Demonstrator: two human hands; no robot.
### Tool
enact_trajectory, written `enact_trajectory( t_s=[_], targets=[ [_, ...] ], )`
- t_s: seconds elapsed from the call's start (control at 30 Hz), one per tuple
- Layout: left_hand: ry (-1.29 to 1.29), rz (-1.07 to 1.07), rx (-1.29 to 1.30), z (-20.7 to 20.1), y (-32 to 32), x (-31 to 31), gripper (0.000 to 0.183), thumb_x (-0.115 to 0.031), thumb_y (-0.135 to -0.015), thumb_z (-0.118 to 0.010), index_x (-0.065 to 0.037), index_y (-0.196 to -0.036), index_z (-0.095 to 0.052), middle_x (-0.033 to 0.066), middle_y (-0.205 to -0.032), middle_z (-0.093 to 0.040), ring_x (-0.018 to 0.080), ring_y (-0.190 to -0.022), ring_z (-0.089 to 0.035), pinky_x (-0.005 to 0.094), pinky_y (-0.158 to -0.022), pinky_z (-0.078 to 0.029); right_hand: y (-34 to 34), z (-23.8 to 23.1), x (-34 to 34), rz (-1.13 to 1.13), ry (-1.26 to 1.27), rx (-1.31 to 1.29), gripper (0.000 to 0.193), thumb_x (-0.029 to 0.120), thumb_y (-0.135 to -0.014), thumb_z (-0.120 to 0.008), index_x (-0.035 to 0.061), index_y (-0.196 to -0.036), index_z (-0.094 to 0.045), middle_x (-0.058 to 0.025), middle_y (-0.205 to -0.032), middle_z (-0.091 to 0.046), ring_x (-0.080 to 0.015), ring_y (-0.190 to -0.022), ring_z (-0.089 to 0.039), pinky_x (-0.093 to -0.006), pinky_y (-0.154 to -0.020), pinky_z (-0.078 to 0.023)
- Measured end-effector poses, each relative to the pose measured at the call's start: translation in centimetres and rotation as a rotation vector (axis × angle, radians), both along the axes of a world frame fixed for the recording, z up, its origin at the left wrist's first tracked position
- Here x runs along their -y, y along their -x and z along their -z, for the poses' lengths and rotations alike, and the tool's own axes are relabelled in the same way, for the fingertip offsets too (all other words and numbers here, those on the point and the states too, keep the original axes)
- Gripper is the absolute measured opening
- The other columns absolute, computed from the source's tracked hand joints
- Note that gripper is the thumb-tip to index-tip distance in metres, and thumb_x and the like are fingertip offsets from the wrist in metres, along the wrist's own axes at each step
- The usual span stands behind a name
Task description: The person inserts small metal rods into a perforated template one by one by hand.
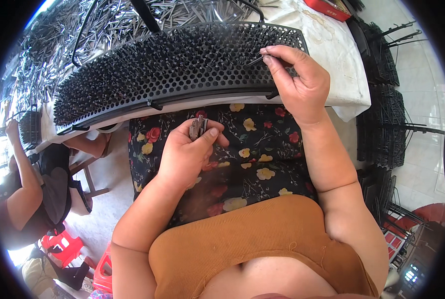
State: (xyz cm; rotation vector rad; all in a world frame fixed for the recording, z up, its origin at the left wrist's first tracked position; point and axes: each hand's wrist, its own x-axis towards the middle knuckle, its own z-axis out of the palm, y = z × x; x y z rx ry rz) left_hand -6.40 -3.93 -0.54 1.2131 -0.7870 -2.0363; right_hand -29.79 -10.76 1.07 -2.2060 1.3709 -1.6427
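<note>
A long black rack (182,84) with a honeycomb of holes lies in front of me, densely filled with thin dark upright pieces; its near edge and right end show bare holes. My right hand (302,74) is over the right part of the rack, thumb and fingers pinched on a thin dark metal strip (255,62) that slants down toward the holes. Above my lap, my left hand (190,147) is closed around a small bunch of short metal pieces (198,127), their ends sticking up between thumb and fingers. Their exact kind is hard to tell.
A big heap of loose metal strips (83,30) covers the table behind the rack. A red box (327,9) sits at the far right on the white cloth (339,74). Black racks (382,124) stand stacked at the right. Another person's arm (25,174) and red stools (65,246) are at left.
</note>
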Motion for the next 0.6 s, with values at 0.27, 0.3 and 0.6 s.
enact_trajectory(
  t_s=[0.27,0.3,0.6],
  targets=[
    [0.03,0.007,-0.003,0.3,-0.2,0.0,0.01,-0.007,-0.097,-0.056,-0.003,-0.105,-0.06,0.006,-0.084,-0.066,0.0022,-0.051,-0.039,0.0204,-0.043,-0.037,-0.1,-1.2,0.4,-0.07,-0.046,-0.176,0.018,0.002,-0.079,-0.074,0.0071,-0.096,-0.07,-0.007,-0.087,-0.072,-0.0231,-0.074,-0.069,-0.0294,-0.066,-0.055],
    [0.028,0.006,-0.004,0.3,-0.2,0.0,0.01,-0.007,-0.097,-0.056,-0.003,-0.105,-0.06,0.006,-0.084,-0.066,0.0022,-0.051,-0.039,0.0204,-0.043,-0.037,-0.1,-1.2,0.5,-0.078,-0.042,-0.187,0.018,0.003,-0.079,-0.074,0.0072,-0.096,-0.07,-0.0073,-0.087,-0.072,-0.0232,-0.075,-0.069,-0.0296,-0.067,-0.055],
    [0.003,0.014,0.008,0.2,-0.2,0.1,0.011,-0.007,-0.097,-0.055,-0.003,-0.105,-0.06,0.0048,-0.084,-0.066,0.0014,-0.051,-0.039,0.0194,-0.043,-0.037,0.0,-0.9,1.1,-0.098,-0.056,-0.187,0.02,0.004,-0.079,-0.074,0.0067,-0.099,-0.071,-0.0084,-0.088,-0.072,-0.023,-0.076,-0.07,-0.0297,-0.068,-0.056]
  ],
)
